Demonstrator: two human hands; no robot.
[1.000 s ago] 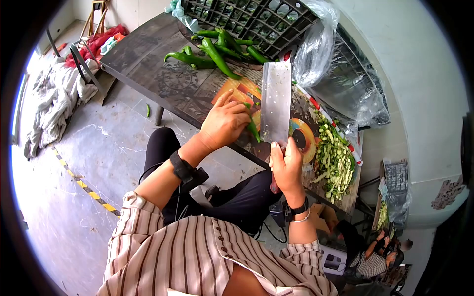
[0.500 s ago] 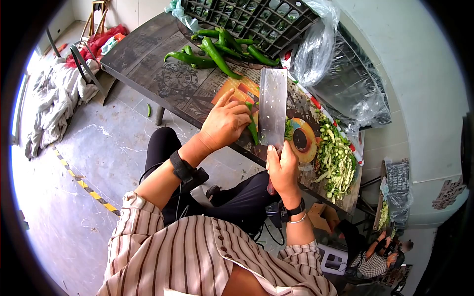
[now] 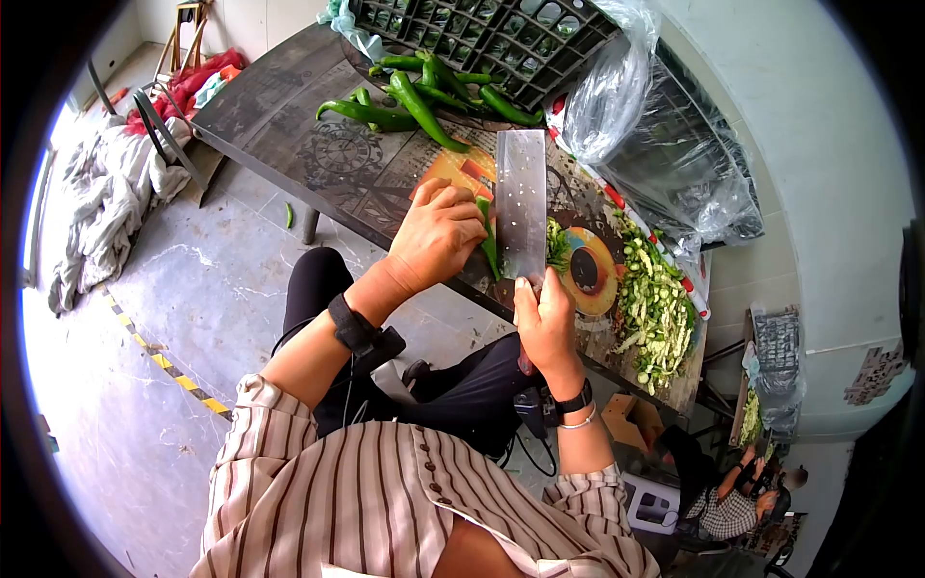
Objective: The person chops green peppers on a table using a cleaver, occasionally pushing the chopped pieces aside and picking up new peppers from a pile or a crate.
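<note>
My right hand is wrapped round the handle of a cleaver. Its broad blade points away from me over the table and has pale bits stuck to it. Left of the blade, a long green pepper lies near the table's front edge. My left hand is closed at this pepper, fingers bent and knuckles towards the blade; its fingertips are partly hidden. Just right of the blade are cut green pieces. A heap of chopped pepper covers the table's right end.
Whole green peppers are piled at the back of the dark table. Behind them stands a black plastic crate, with clear plastic wrap beside it. A co-worker sits at the lower right.
The cleaver and my right hand have shifted slightly left, towards the pepper. My left index finger, raised and stretched before, is now bent in with the others.
</note>
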